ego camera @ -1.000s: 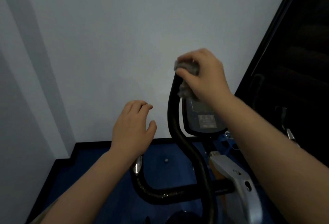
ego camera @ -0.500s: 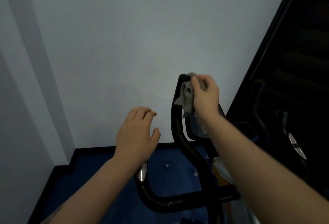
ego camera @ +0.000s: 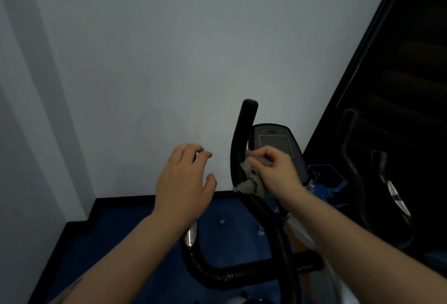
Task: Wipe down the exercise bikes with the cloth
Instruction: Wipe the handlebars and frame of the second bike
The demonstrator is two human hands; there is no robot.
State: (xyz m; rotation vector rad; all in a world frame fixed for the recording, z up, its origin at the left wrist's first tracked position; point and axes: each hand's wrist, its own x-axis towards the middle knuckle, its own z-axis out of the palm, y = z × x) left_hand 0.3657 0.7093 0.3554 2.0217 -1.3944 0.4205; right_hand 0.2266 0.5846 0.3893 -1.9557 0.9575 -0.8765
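The person stands over an exercise bike (ego camera: 278, 250) tucked into a corner, both forearms stretched out ahead. The right hand (ego camera: 278, 173) has its fingers (ego camera: 262, 156) curled around a crumpled grey cloth (ego camera: 249, 178), bunching it against the upright black handlebar (ego camera: 242, 139) roughly midway along its rise; the rounded tip of that bar stands bare at about 12 o'clock from the hand. A loose tail of the cloth hangs down at 7 o'clock from the knuckles, lying against the bar where it bends toward the frame. Just behind the right hand, at its 1 o'clock, sits the bike's console (ego camera: 275, 144) with a dull grey screen, its lower part hidden by the hand. The left hand (ego camera: 183, 187) hovers at 9 o'clock from the cloth, well clear of the bar, fingers relaxed and slightly bent, thumb spread, holding nothing. Directly beneath its wrist a silvery grip sensor (ego camera: 190, 236) glints on the lower curved handlebar (ego camera: 217, 274), which sweeps round at 6 o'clock to join the stem. The floor (ego camera: 135, 236) is deep blue with a black skirting edge, and a pale wall (ego camera: 169, 61) fills the view above. At 3 o'clock a dark glass panel (ego camera: 399, 86) shows a dim reflection of the bike.
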